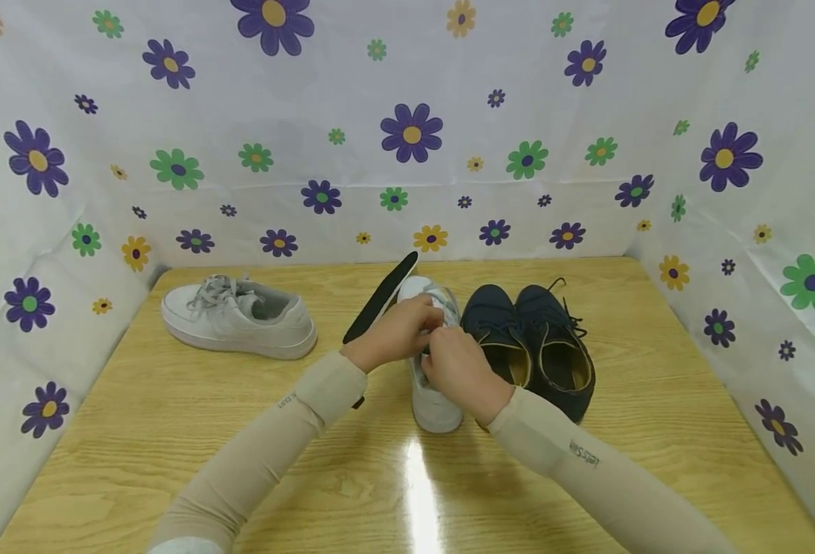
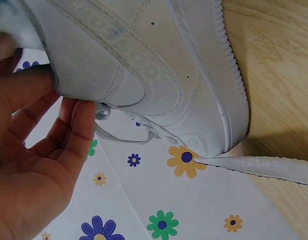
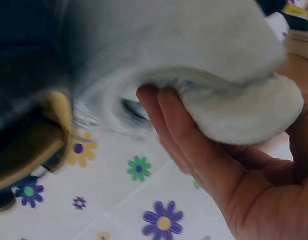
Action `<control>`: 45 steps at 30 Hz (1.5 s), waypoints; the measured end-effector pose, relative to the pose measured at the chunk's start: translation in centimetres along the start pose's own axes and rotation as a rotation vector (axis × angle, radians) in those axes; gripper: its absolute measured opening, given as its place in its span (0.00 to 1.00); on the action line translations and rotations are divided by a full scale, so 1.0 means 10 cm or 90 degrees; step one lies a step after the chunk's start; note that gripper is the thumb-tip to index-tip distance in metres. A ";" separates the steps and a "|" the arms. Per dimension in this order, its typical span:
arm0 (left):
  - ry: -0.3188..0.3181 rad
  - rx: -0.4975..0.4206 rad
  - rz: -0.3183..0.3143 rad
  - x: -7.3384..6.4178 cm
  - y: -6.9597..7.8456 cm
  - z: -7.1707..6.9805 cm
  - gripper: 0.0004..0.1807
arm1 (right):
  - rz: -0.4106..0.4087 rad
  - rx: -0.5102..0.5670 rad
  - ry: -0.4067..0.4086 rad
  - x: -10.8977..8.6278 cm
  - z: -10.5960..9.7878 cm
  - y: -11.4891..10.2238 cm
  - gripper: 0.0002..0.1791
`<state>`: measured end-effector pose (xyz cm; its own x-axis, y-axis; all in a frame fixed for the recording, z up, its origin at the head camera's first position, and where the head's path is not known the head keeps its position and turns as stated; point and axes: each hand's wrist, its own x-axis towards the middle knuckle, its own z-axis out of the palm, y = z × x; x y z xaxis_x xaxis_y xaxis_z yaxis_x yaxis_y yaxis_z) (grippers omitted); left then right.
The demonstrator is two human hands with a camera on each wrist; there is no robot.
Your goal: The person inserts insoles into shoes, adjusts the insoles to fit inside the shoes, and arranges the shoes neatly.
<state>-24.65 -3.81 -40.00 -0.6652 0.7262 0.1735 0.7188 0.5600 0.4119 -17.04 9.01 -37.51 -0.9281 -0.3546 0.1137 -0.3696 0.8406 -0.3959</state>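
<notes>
A white sneaker stands in the middle of the table, toe away from me, with both hands over its opening. My left hand holds the upper edge of the sneaker's side near the laces; in the left wrist view its fingers curl at that edge. My right hand grips a padded white part at the opening, its fingertips tucked under it in the right wrist view. Much of the opening is hidden by the hands. Left of the sneaker, a black insole with a pale edge lies slantwise.
A second white sneaker with grey-white laces lies at the left, sideways on the wooden table. Close on the right stands a pair of dark navy lace-up shoes. A flower-printed sheet encloses the back and sides.
</notes>
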 end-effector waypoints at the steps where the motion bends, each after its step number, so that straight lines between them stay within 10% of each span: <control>1: 0.000 -0.004 0.001 0.00 0.00 0.00 0.13 | -0.005 -0.003 0.002 0.01 0.04 0.02 0.24; 14: 0.001 -0.002 0.014 0.01 0.03 0.02 0.07 | -0.015 0.058 -0.125 -0.24 -0.25 0.04 0.10; 27: 0.007 0.024 -0.005 0.04 0.02 -0.02 0.07 | -0.018 0.031 -0.142 -0.03 -0.22 0.10 0.08; 45: 0.001 0.029 -0.013 0.02 0.02 0.04 0.07 | -0.014 -0.020 -0.391 0.17 -0.28 0.13 0.22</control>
<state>-24.62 -3.37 -40.28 -0.6798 0.7141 0.1671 0.7138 0.5918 0.3745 -19.27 10.65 -35.29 -0.7285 -0.5348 -0.4280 -0.3977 0.8390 -0.3714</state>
